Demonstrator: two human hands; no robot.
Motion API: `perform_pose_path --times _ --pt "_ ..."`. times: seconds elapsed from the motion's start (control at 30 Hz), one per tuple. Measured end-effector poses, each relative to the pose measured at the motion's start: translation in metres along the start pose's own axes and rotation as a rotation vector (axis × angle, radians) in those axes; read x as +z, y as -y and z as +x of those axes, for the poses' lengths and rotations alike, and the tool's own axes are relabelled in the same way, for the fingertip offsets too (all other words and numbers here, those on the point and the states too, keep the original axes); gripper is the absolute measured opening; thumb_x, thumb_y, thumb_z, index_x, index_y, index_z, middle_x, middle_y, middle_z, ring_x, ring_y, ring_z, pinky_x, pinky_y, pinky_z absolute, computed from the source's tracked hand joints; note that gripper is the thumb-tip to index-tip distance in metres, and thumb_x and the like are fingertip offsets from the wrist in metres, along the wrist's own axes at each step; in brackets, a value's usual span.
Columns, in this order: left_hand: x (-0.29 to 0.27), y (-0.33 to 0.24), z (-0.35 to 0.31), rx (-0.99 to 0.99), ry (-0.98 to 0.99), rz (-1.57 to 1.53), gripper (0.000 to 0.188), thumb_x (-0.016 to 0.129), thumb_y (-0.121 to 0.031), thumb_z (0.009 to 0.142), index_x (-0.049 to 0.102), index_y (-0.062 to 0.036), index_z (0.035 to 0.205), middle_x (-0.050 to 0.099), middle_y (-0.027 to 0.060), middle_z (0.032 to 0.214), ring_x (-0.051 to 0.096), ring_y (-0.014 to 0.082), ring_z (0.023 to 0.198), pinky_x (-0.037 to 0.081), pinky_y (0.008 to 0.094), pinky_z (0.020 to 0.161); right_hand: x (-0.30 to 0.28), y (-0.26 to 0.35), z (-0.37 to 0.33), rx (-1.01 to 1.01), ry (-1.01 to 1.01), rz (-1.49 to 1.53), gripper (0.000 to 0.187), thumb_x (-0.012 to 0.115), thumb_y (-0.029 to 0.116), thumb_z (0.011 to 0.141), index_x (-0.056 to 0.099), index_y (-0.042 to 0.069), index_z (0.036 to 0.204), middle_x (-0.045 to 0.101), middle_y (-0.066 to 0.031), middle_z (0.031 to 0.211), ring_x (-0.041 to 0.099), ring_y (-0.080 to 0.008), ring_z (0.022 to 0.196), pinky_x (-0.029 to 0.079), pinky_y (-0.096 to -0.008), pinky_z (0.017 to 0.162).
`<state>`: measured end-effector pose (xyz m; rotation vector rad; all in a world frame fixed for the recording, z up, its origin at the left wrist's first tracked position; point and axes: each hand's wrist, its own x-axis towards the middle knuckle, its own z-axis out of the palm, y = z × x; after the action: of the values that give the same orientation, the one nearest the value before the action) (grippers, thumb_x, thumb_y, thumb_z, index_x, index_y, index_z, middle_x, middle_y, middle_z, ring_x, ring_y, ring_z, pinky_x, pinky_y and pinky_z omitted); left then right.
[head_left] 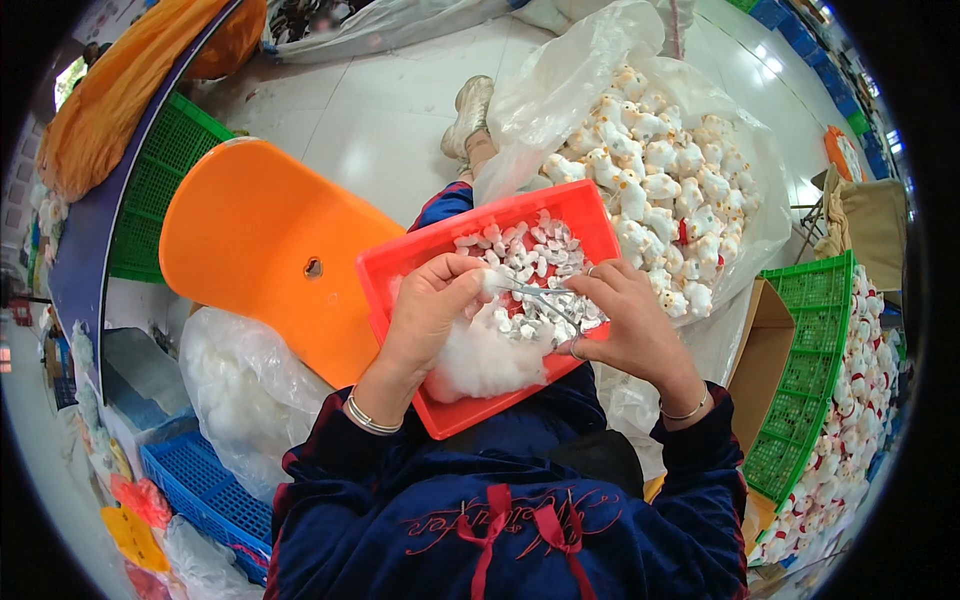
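Note:
My left hand (pixel 436 308) is closed, pinching a small white fabric piece (pixel 492 284) between thumb and fingers. In my right hand (pixel 632 318) are slim metal ring-handled forceps (pixel 545 292), whose tips meet the white piece. Both hands are over a red plastic tray (pixel 400 262) resting on my lap. Inside the tray, many small white curved pieces (pixel 535 250) lie toward the far side. A fluffy heap of white stuffing (pixel 490 362) fills the near side, just below my hands.
A large clear plastic bag (pixel 560 75) of white plush toys (pixel 650 185) stands at far right. An orange stool (pixel 270 240) is at my left, beside a plastic bag of stuffing (pixel 235 365) and a blue crate (pixel 205 480). Green crates (pixel 815 330) and a cardboard box (pixel 765 350) stand right.

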<state>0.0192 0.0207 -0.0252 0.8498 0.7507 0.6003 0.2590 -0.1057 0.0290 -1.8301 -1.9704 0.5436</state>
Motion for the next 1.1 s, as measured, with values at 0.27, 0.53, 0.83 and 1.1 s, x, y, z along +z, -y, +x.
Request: perform_pose_path --times 0.27,0.53,0.83,1.1 --pt "0.003 0.001 -0.003 0.117 0.051 0.252 0.019 0.068 -0.009 0.098 0.072 0.0003 0.114 0.073 0.0018 0.093 0.061 0.0043 0.077 0.049 0.0204 0.071 -0.012 0.001 0.0 0.042 0.2 -0.06 0.039 0.083 0.029 0.078 0.074 0.012 0.112 0.067 -0.0049 0.092 0.063 -0.0267 0.096 0.043 -0.0436 0.087" --pt "0.0 -0.004 -0.001 0.134 0.037 0.226 0.015 0.068 -0.009 0.098 0.072 -0.0007 0.11 0.071 0.0006 0.092 0.063 0.0043 0.079 0.049 0.0197 0.07 -0.019 0.002 -0.002 0.063 0.125 0.0 0.046 0.085 0.028 0.075 0.073 0.011 0.116 0.067 -0.0073 0.1 0.061 -0.0274 0.107 0.044 -0.0438 0.091" --pt "0.002 -0.007 -0.002 0.067 0.042 0.066 0.015 0.068 -0.01 0.1 0.071 -0.0013 0.112 0.071 0.0003 0.092 0.063 0.0041 0.079 0.048 0.0189 0.07 -0.014 0.006 0.002 0.033 0.09 -0.133 0.045 0.086 0.031 0.075 0.073 0.014 0.115 0.067 -0.0051 0.101 0.059 -0.0267 0.105 0.042 -0.0421 0.086" --pt "0.01 0.001 -0.004 0.278 -0.015 0.394 0.018 0.067 -0.008 0.1 0.071 0.0022 0.115 0.073 0.0034 0.097 0.065 0.0053 0.085 0.05 0.0207 0.073 -0.001 0.016 0.002 0.178 0.268 0.298 0.029 0.081 0.03 0.082 0.074 0.006 0.097 0.065 -0.0146 0.071 0.065 -0.0324 0.067 0.049 -0.041 0.064"
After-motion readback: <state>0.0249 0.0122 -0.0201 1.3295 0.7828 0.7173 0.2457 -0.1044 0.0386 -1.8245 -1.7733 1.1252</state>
